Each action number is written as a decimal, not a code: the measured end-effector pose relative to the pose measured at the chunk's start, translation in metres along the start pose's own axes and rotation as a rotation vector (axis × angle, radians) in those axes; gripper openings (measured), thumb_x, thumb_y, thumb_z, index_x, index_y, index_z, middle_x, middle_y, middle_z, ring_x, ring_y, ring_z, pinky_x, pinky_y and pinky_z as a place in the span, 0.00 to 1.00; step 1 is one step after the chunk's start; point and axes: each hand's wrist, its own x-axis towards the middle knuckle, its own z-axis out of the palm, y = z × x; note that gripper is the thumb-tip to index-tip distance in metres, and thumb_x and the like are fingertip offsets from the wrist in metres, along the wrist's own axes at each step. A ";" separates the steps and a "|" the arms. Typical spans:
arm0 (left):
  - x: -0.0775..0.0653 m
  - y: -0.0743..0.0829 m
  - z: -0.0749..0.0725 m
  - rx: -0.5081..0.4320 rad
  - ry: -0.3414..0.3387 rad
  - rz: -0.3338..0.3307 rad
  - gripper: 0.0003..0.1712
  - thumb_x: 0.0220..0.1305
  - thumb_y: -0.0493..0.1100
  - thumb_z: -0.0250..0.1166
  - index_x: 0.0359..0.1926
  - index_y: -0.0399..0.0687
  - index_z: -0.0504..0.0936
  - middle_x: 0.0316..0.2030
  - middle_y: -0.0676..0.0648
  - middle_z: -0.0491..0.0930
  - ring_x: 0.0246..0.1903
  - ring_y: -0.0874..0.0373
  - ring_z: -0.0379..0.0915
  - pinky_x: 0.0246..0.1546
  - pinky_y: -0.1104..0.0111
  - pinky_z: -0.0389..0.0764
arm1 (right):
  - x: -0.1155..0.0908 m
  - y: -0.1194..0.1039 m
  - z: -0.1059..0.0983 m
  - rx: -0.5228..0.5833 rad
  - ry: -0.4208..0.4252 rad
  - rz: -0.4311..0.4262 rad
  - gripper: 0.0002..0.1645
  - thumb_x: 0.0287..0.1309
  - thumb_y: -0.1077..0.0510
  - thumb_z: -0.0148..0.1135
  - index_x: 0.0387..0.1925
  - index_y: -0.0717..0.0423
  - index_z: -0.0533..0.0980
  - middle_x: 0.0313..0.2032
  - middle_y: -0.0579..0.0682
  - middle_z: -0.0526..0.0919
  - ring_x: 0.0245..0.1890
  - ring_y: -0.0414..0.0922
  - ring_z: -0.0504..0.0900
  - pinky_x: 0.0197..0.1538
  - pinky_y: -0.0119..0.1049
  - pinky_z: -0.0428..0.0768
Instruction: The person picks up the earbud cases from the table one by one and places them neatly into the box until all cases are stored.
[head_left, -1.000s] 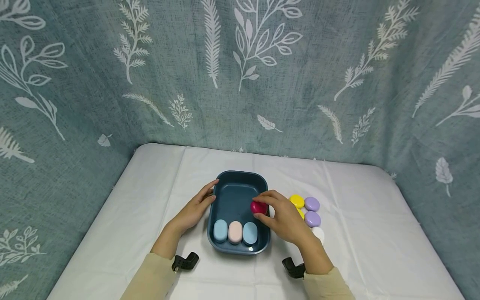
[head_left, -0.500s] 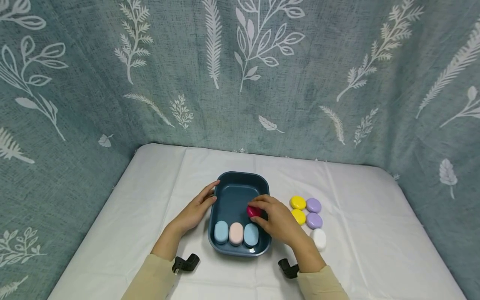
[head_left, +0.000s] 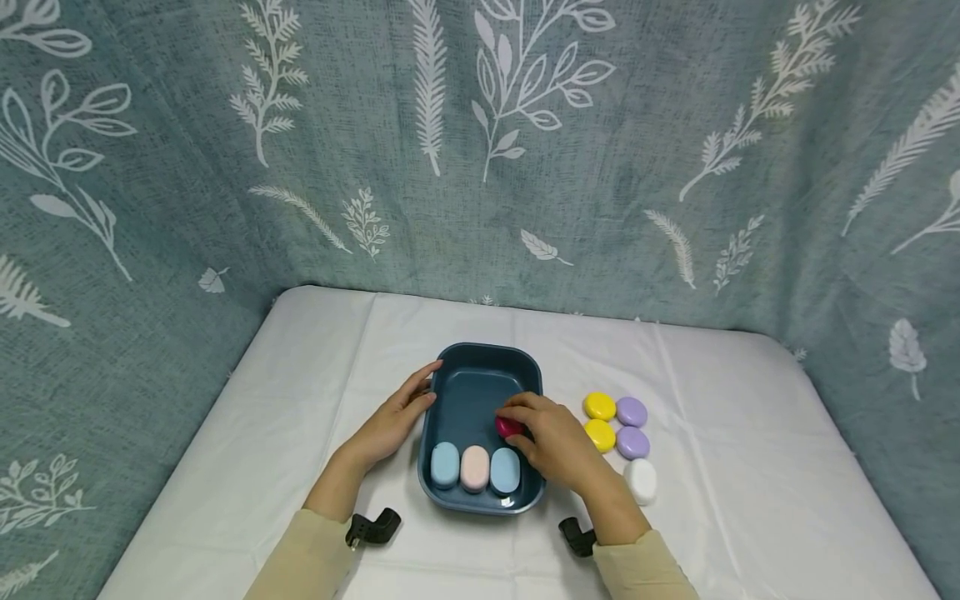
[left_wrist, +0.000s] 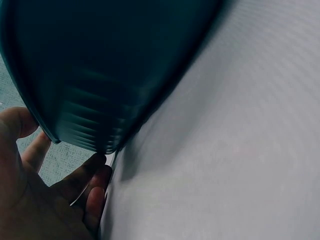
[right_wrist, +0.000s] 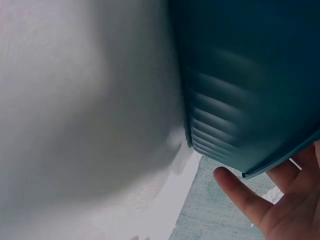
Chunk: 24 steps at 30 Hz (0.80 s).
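Note:
My left hand (head_left: 386, 427) rests against the left side of a dark blue rectangular tray (head_left: 472, 396), its fingers fairly straight. Thumb and fingertips of that hand touch the tray's outer wall and rim in the left wrist view. Over the right part of the tray, my right hand (head_left: 557, 442) pinches a glossy red round disc (head_left: 507, 427) between thumb and fingers. Whether the disc touches the tray floor I cannot tell. Along the tray's near end stand two light blue rounded blocks (head_left: 445, 465) with a pink rounded block (head_left: 475, 468) between them. The right wrist view hides the disc behind the tray wall (right_wrist: 225, 100).
Right of the tray lie two yellow discs (head_left: 599, 406), two purple discs (head_left: 632, 442) and a white rounded block (head_left: 641, 481) on a white cloth (head_left: 750, 467). A teal leaf-patterned curtain (head_left: 450, 208) surrounds the table. Black wrist devices (head_left: 373, 527) sit under both wrists.
My right hand has moved slightly left and down with the red disc, deeper into the tray. More of the yellow discs and white block shows now. The left hand stays put.

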 end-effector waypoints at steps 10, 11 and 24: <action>-0.001 -0.001 0.001 0.005 0.004 -0.006 0.29 0.82 0.56 0.50 0.79 0.82 0.56 0.78 0.43 0.59 0.79 0.45 0.54 0.79 0.42 0.53 | 0.001 -0.002 0.000 -0.026 -0.043 0.006 0.22 0.64 0.58 0.72 0.59 0.49 0.83 0.59 0.47 0.82 0.56 0.50 0.83 0.62 0.49 0.82; -0.001 -0.001 0.001 0.004 0.004 -0.008 0.29 0.82 0.56 0.50 0.79 0.82 0.56 0.78 0.43 0.59 0.79 0.45 0.54 0.79 0.42 0.53 | 0.000 -0.002 0.001 -0.024 -0.047 0.008 0.22 0.64 0.58 0.72 0.59 0.49 0.83 0.59 0.47 0.82 0.56 0.49 0.83 0.62 0.49 0.82; 0.000 0.001 0.000 0.030 0.009 -0.006 0.29 0.83 0.54 0.49 0.78 0.83 0.56 0.78 0.42 0.60 0.79 0.44 0.55 0.78 0.42 0.54 | 0.005 -0.003 0.001 -0.026 -0.070 0.005 0.20 0.64 0.62 0.71 0.58 0.51 0.84 0.58 0.48 0.83 0.59 0.49 0.82 0.64 0.50 0.81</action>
